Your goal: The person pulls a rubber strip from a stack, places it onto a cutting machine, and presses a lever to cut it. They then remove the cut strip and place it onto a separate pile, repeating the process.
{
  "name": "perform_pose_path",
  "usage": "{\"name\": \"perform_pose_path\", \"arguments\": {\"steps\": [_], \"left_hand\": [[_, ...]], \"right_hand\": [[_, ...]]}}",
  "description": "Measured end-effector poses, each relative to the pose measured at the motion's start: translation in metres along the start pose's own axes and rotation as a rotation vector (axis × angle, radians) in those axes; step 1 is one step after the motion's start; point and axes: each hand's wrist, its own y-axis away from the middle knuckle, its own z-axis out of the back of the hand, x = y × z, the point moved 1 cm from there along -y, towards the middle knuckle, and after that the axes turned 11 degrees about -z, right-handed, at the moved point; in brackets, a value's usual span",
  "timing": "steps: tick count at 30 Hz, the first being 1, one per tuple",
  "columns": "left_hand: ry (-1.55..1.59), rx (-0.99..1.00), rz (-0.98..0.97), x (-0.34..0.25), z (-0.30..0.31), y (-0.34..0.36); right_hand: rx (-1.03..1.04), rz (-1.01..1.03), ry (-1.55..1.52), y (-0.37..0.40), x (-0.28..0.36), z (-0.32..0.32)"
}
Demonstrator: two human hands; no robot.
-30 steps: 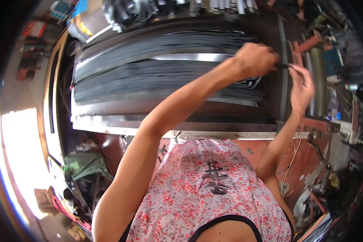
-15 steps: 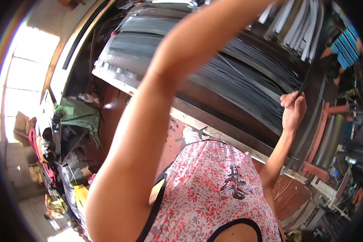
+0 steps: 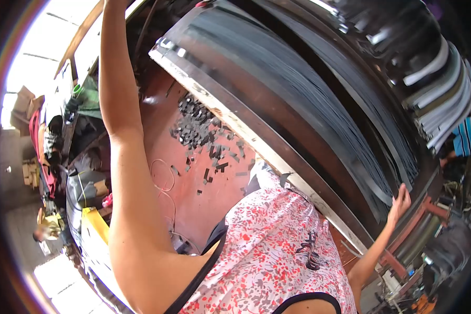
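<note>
Long, thin black strips, possibly rubber, lie in layers along a table (image 3: pixel 293 138). One broad black strip (image 3: pixel 319 65) runs over the pile from the top edge down towards my right hand (image 3: pixel 399 205). That hand is at the right end of the layers, its fingers closed at the strip's end; the exact grip is small and partly hidden. My left arm (image 3: pixel 121 104) stretches up along the left side, and its hand is beyond the top edge of the view.
Small black offcuts (image 3: pixel 196 123) litter the red floor (image 3: pixel 193 178) beside the table. Bent strips (image 3: pixel 445 99) hang in a bundle at upper right, near a person in a striped blue shirt (image 3: pixel 467 137). A roller machine (image 3: pixel 418 235) stands at lower right. Clutter lines the left wall.
My left arm has swung from the upper right to the far left. The broad black strip now stretches over the layers. My view has shifted, showing more floor, and my right hand appears lower.
</note>
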Motion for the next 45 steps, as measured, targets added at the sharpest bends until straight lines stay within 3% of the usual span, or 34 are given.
{"name": "perform_pose_path", "arguments": {"steps": [2,5,6,8,9,13,19,25,32,38,41,42,45], "left_hand": [[0.004,0.003,0.081,0.054,0.028,0.005],[-0.007,0.013,0.225,0.145,0.068,0.026],[-0.154,0.006,0.377,0.175,0.083,0.028],[-0.146,0.117,0.414,0.172,0.081,0.062],[-0.155,0.063,0.415,0.166,0.075,0.080],[-0.183,0.056,0.516,0.218,0.078,0.106],[-0.333,0.176,0.632,0.319,0.091,0.135],[-0.363,0.181,0.702,0.367,0.101,0.142],[-0.222,0.151,0.740,0.381,0.108,0.143],[-0.306,0.192,0.723,0.393,0.114,0.138],[-0.930,0.463,0.296,0.372,0.106,0.134],[-0.928,0.563,0.159,0.345,0.093,0.135],[-0.517,0.942,0.091,0.259,0.043,0.164]], "right_hand": [[-0.037,0.302,0.378,-0.025,-0.018,0.062],[-0.054,0.376,0.630,-0.005,-0.002,0.106],[-0.035,0.402,0.646,-0.011,-0.013,0.128],[-0.075,0.365,0.712,-0.003,-0.021,0.153],[-0.104,0.347,0.824,0.000,-0.028,0.165],[-0.070,0.289,1.093,0.040,-0.024,0.159],[-0.081,0.216,1.221,0.077,-0.036,0.124],[-0.055,0.153,1.347,0.086,-0.057,0.084],[-0.024,0.130,1.301,0.083,-0.072,0.073],[-0.028,0.031,1.365,0.090,-0.072,0.062],[-0.021,0.066,1.313,0.083,-0.087,0.066],[-0.024,0.100,1.304,0.084,-0.087,0.065],[-0.016,0.058,1.258,0.086,-0.080,0.060]]}}
